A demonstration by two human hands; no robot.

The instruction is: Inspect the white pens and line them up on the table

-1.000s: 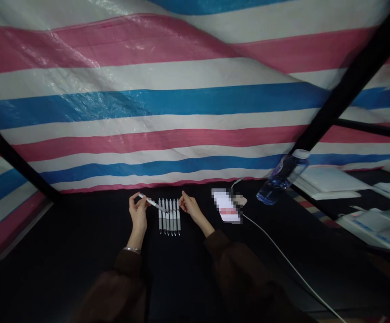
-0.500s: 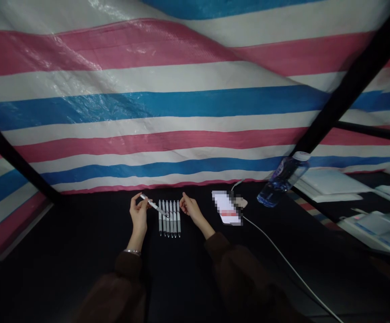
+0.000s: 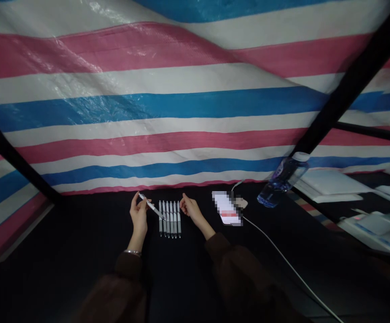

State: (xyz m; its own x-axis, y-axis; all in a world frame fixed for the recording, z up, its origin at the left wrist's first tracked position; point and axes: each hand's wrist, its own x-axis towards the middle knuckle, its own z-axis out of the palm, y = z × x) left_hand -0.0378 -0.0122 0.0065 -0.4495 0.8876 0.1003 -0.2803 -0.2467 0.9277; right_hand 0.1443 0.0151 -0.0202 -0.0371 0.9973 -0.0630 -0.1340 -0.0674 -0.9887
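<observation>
My left hand (image 3: 139, 216) pinches one grey and white pen (image 3: 151, 206), held slantwise with its tip over the left end of a row of pens. That row of several like pens (image 3: 170, 218) lies side by side on the black table (image 3: 63, 251). Just right of the row my right hand (image 3: 189, 208) hovers with its fingers curled loosely; nothing shows in it.
A phone (image 3: 227, 207) with a white cable (image 3: 282, 260) lies right of the pens. Further right a clear water bottle (image 3: 284, 178) stands beside a black frame bar. White papers and boxes (image 3: 329, 181) fill the far right. A striped tarp (image 3: 168, 98) hangs behind.
My left hand has tipped the pen a little and drawn it slightly leftward. The right hand stays almost still.
</observation>
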